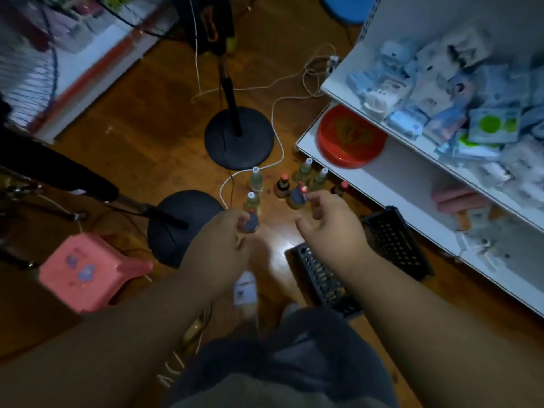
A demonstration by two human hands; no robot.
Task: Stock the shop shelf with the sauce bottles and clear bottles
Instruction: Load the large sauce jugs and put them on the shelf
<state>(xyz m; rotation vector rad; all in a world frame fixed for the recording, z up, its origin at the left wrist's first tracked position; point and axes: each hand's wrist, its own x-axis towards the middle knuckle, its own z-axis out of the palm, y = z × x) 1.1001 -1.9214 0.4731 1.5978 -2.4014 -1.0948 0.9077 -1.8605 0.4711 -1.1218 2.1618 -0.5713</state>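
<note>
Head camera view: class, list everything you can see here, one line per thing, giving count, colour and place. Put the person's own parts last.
Clear bottles: four, pale with white caps, standing on the floor.
Sauce bottles: at least four, dark with red caps; two stand free on the floor, one at each hand.
Shelf: one, white, right.
Bowl: one, red, on the lower shelf.
Packets: many, pale blue and white, upper shelf.
Crates: two, black, floor by the shelf.
Stool: one, pink, left.
Fan bases: two, black, round, floor.
Cable: white, on the floor.
Left hand: grips a sauce bottle.
Right hand: pinches a sauce bottle's cap.
</note>
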